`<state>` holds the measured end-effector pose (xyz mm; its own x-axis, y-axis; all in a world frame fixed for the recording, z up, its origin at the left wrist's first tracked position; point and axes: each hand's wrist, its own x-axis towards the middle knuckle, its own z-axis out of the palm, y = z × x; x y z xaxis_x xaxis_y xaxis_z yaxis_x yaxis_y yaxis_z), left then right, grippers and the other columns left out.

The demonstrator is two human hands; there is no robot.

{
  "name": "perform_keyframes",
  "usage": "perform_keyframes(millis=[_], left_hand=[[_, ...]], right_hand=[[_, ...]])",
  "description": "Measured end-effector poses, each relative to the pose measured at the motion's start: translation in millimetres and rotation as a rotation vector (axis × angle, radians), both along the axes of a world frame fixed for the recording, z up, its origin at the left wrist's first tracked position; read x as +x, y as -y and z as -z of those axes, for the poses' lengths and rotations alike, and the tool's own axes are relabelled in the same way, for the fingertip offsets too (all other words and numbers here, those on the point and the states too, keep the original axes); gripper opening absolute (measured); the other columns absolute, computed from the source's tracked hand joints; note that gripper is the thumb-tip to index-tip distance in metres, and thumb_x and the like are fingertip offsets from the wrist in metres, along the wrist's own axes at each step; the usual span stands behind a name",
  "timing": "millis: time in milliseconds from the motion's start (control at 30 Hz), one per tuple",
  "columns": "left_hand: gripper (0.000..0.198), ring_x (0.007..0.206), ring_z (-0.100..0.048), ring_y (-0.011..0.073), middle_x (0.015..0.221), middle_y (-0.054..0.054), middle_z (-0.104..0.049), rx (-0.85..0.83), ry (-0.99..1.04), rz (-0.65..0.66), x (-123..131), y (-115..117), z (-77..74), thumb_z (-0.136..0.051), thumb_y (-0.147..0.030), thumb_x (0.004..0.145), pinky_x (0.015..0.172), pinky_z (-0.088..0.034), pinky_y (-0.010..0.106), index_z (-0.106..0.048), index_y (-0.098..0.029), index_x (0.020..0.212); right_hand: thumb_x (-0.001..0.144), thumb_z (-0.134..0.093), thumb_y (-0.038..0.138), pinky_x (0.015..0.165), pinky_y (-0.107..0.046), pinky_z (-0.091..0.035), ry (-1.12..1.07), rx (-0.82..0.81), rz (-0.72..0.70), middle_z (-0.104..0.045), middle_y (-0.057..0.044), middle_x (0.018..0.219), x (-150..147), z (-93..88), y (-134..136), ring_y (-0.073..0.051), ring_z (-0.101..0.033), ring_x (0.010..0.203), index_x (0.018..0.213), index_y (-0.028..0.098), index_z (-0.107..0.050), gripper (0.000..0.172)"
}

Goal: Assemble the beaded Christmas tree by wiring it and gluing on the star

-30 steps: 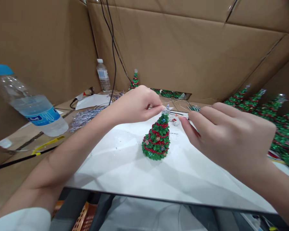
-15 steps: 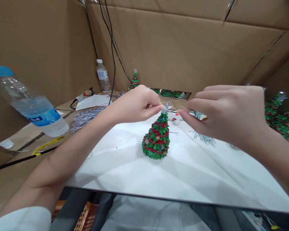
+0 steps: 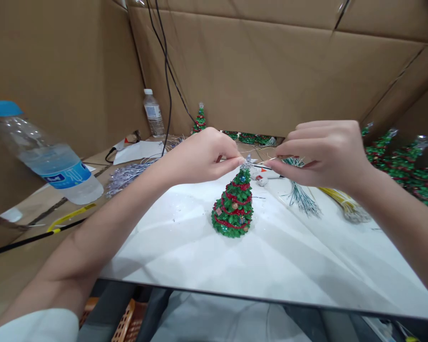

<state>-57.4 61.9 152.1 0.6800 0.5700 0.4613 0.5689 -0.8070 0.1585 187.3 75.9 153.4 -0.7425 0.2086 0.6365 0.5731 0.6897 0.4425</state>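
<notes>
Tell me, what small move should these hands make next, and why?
Probably the right hand should gently guide the thin, pale strand while the left hand steadies the clear, shiny star topping the green, cone-shaped tree. The left fingers pinch at the star's edge, and the strand spans from near there to the right fingers; whether it's attached isn't clear.

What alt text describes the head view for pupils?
Left hand at the silvery topper of a miniature Christmas tree on a white work surface; right hand pinching a thin strand beside it. More trees stand at right.
</notes>
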Motion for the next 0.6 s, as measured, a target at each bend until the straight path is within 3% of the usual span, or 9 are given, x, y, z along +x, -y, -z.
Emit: perform_keyframes(millis=[100,167,300,400,600], left_hand=[[0.036,0.053,-0.043,0.0105,0.054,-0.001,-0.050,-0.007,-0.004,-0.025,0.0,0.4,0.0,-0.056,-0.022,0.090,0.053,-0.029,0.027,-0.048,-0.016,0.054],[0.036,0.053,-0.044,0.0107,0.056,-0.001,-0.051,-0.012,-0.008,-0.044,0.2,0.6,0.3,-0.056,-0.022,0.090,0.053,-0.030,0.027,-0.050,-0.016,0.055],[0.037,0.055,-0.046,0.0111,0.057,0.000,-0.053,-0.010,-0.019,-0.071,0.5,0.5,0.9,-0.055,-0.022,0.090,0.054,-0.032,0.027,-0.051,-0.016,0.054],[0.037,0.054,-0.045,0.0109,0.056,0.000,-0.053,-0.002,-0.012,-0.059,0.2,-0.2,1.0,-0.055,-0.023,0.090,0.054,-0.032,0.026,-0.050,-0.016,0.054],[0.037,0.052,-0.043,0.0106,0.052,-0.002,-0.049,0.007,0.022,-0.001,0.0,-0.3,1.0,-0.054,-0.025,0.089,0.053,-0.030,0.026,-0.048,-0.017,0.054]], right_hand=[[0.088,-0.062,0.035,0.048,-0.028,-0.021,0.041,0.290,-0.025,-0.054,0.002,0.050,0.7,-1.2,17.5,-0.011,-0.046,0.054,0.056,0.020,-0.059,0.035],[0.087,-0.062,0.032,0.047,-0.028,-0.019,0.073,0.389,0.019,-0.049,0.002,0.048,0.2,-3.8,33.5,-0.011,-0.040,0.051,0.054,0.019,-0.056,0.036],[0.088,-0.058,0.034,0.049,-0.030,-0.014,0.070,0.273,0.187,-0.038,0.000,0.045,-5.7,-10.8,56.2,-0.010,-0.031,0.049,0.048,0.018,-0.049,0.044],[0.087,-0.057,0.029,0.050,-0.032,-0.012,0.074,0.234,0.241,-0.032,0.000,0.044,-11.4,-11.5,57.2,-0.011,-0.028,0.049,0.045,0.017,-0.042,0.047],[0.083,-0.056,0.017,0.049,-0.030,-0.013,0.142,0.255,0.233,-0.041,-0.002,0.049,-16.7,-3.6,56.0,-0.012,-0.036,0.053,0.050,0.018,-0.048,0.034]])
